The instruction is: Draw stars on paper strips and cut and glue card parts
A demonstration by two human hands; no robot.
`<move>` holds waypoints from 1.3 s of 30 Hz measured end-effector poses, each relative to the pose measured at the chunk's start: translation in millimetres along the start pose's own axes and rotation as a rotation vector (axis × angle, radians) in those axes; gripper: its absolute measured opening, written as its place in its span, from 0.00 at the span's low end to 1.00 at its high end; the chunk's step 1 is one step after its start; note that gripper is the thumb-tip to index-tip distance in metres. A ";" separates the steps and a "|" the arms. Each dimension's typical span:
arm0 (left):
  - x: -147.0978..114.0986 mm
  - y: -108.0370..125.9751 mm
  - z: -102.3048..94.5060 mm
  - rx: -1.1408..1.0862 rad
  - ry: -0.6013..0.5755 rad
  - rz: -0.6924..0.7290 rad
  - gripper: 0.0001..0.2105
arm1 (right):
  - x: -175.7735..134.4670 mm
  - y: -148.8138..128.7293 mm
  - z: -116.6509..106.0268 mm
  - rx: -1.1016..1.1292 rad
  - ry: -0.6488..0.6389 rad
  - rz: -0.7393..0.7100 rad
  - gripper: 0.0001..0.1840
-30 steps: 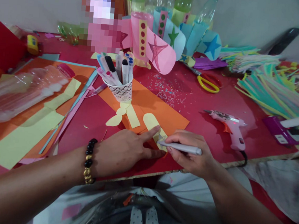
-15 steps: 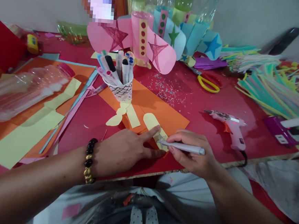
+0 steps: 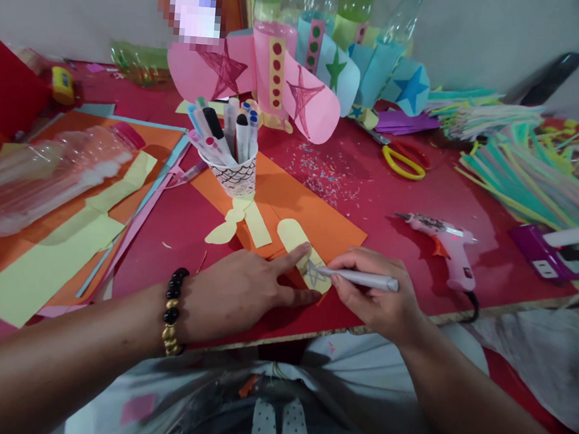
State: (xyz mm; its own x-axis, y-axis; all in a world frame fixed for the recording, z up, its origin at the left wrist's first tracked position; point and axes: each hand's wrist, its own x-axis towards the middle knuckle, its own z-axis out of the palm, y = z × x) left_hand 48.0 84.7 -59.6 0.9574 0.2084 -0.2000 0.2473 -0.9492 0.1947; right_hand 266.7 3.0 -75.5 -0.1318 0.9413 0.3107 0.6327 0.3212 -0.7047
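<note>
My right hand [image 3: 378,291] grips a grey-white marker pen [image 3: 365,278], its tip at a yellow paper strip [image 3: 292,234] with rounded ends. A grey star outline [image 3: 315,272] shows on the strip's near end. With index finger and thumb spread, my left hand [image 3: 244,287] lies flat and presses the strip down from the left. Orange paper [image 3: 315,206] lies partly under the strip. Just beyond stands a patterned paper cup [image 3: 235,176] full of markers. Beside the cup's base are small cut yellow paper pieces [image 3: 225,231].
A pink glue gun [image 3: 442,246] and yellow-red scissors [image 3: 402,164] lie to the right, near bundled coloured strips [image 3: 509,161]. Decorated bottles [image 3: 274,68] stand at the back. On the left, a clear plastic bottle [image 3: 57,165] rests on coloured sheets.
My right hand has shifted the marker tip slightly right, showing more of the grey star outline. My left hand stays in place on the strip.
</note>
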 end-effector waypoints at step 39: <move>0.2 0.7 -2.0 -0.008 -0.012 -0.018 0.26 | -2.2 -1.5 -2.1 -0.007 0.007 0.009 0.03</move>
State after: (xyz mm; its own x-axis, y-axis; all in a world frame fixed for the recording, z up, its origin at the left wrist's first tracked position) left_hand 48.7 84.5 -57.6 0.9509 0.2227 -0.2149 0.2659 -0.9432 0.1991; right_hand 267.7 0.2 -73.8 -0.1209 0.9436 0.3082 0.6392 0.3116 -0.7031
